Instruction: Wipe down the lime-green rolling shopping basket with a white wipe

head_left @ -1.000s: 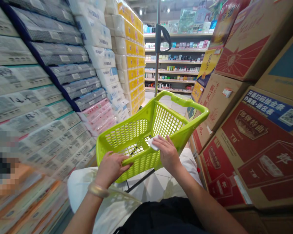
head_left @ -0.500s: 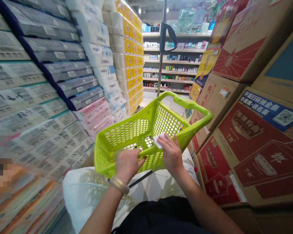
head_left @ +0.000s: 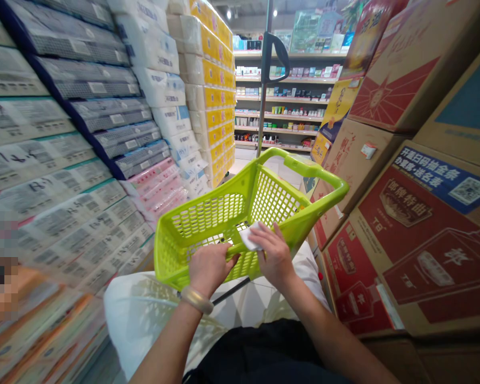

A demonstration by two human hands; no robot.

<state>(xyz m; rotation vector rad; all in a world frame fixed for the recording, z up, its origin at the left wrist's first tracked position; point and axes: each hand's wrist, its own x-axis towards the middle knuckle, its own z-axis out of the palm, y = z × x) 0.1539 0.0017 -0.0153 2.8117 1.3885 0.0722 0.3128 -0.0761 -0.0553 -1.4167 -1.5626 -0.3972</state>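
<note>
A lime-green plastic shopping basket (head_left: 208, 218) is tilted up in front of me in a narrow shop aisle. My left hand (head_left: 208, 268), with a pale bangle on its wrist, grips the basket's near rim. My right hand (head_left: 275, 254) presses a small white wipe (head_left: 249, 237) against the same rim, a little to the right. A grey pole with a dark pull handle (head_left: 278, 53) rises behind the basket.
Stacked packs of tissue and paper rolls (head_left: 104, 133) wall the left side. Brown and red cardboard cartons (head_left: 416, 213) are piled on the right. Shelves of small goods (head_left: 288, 106) cross the far end of the aisle. White tiled floor (head_left: 256, 304) shows under the basket.
My left hand slid right along the near rim toward my right hand. The wipe in my right hand shifted forward and then back along the rim. The basket shifted only slightly.
</note>
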